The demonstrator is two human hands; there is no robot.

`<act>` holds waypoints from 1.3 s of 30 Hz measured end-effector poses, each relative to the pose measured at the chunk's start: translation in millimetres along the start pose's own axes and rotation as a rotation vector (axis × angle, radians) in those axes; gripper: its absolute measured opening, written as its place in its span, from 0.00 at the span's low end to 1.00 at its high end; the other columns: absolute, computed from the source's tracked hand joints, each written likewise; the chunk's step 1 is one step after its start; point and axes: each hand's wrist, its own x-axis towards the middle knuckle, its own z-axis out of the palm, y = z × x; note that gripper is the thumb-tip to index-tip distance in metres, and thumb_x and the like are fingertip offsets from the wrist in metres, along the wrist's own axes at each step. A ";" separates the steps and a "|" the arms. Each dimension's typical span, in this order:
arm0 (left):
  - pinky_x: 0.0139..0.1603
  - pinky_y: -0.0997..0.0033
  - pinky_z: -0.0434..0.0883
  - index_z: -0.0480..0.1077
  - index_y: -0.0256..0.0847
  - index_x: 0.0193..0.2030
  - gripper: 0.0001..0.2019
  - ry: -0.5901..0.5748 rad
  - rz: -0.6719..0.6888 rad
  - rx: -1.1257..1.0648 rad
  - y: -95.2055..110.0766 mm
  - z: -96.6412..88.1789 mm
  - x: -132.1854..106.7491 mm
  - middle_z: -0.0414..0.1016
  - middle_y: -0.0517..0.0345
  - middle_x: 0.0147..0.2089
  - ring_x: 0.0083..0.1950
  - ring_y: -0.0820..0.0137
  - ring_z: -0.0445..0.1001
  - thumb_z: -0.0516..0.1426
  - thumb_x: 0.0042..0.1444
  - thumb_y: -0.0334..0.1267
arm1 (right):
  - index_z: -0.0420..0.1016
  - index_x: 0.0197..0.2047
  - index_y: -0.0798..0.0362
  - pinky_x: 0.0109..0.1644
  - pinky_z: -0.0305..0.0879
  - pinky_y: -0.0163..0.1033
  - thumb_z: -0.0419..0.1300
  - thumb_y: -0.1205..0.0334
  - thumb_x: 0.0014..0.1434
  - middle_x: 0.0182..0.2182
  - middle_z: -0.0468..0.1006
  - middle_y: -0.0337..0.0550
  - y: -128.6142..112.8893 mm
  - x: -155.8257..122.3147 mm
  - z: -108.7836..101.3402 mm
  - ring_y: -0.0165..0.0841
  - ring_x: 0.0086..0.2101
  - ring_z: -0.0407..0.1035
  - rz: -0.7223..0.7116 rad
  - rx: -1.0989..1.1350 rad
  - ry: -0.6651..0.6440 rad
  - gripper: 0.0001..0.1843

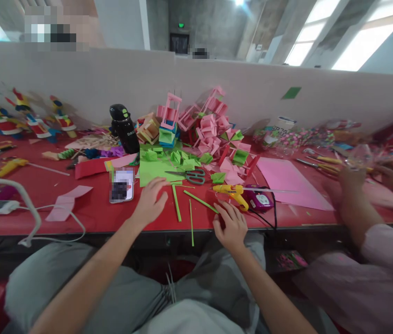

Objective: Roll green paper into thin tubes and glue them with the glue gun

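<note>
My left hand [149,202] rests low over the red table, its thumb apart from the fingers. Its fingertips reach the end of a short green paper strip [176,183]. My right hand [231,226] lies with fingers spread at the table's front edge, by the near end of another green strip [199,201] and just in front of a yellow glue gun [231,190]. Between my hands are two more narrow strips, a wider one [177,204] and a thin one [191,222] overhanging the edge. Grey-handled scissors [194,176] lie behind them on a green sheet [146,168].
Folded pink paper pieces [208,132] are heaped at the back beside a black bottle [125,130]. A phone [122,185] lies left, a purple box [260,199] and pink sheet [290,183] right. A co-worker's hands [356,185] work at far right.
</note>
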 end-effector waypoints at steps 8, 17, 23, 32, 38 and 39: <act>0.64 0.50 0.67 0.73 0.37 0.48 0.12 0.085 0.107 0.217 -45.7 -51.8 -0.8 0.76 0.45 0.53 0.58 0.57 0.73 0.52 0.61 0.35 | 0.76 0.54 0.49 0.54 0.66 0.46 0.61 0.65 0.58 0.52 0.79 0.45 1.0 -0.8 -0.6 0.43 0.51 0.72 -0.004 0.021 0.023 0.19; 0.52 0.62 0.73 0.74 0.40 0.52 0.15 -0.142 0.050 0.230 -40.5 -48.0 -11.3 0.80 0.50 0.49 0.49 0.62 0.79 0.50 0.67 0.39 | 0.75 0.52 0.50 0.51 0.69 0.49 0.60 0.68 0.62 0.44 0.78 0.50 -4.7 -3.8 -12.4 0.42 0.47 0.72 0.033 0.315 0.125 0.15; 0.47 0.62 0.74 0.74 0.44 0.54 0.18 -0.277 0.050 0.385 -27.0 -33.1 -15.0 0.82 0.54 0.49 0.47 0.59 0.81 0.47 0.70 0.46 | 0.68 0.64 0.48 0.57 0.66 0.54 0.70 0.51 0.55 0.58 0.74 0.52 -36.7 -14.3 -27.2 0.48 0.58 0.65 -0.278 0.303 -0.339 0.36; 0.45 0.67 0.73 0.75 0.45 0.51 0.14 -0.276 0.226 0.327 -14.1 -15.2 -18.6 0.81 0.54 0.48 0.48 0.63 0.79 0.49 0.68 0.39 | 0.78 0.49 0.47 0.51 0.70 0.47 0.57 0.69 0.65 0.47 0.81 0.46 -35.5 8.8 -11.1 0.37 0.47 0.73 -0.239 0.434 -0.355 0.13; 0.50 0.66 0.73 0.74 0.45 0.54 0.14 -0.267 0.250 0.131 2.2 -7.0 -25.1 0.78 0.50 0.48 0.50 0.63 0.77 0.50 0.67 0.37 | 0.78 0.48 0.46 0.50 0.73 0.45 0.58 0.70 0.63 0.44 0.81 0.46 -47.4 18.0 -17.1 0.37 0.46 0.75 -0.052 0.677 -0.262 0.13; 0.54 0.64 0.72 0.72 0.46 0.58 0.16 -0.266 0.239 0.053 6.1 -6.1 -26.6 0.76 0.49 0.55 0.55 0.62 0.75 0.52 0.66 0.38 | 0.78 0.47 0.47 0.50 0.73 0.44 0.59 0.70 0.63 0.43 0.81 0.46 -51.0 22.1 -18.3 0.37 0.45 0.75 0.006 0.731 -0.227 0.13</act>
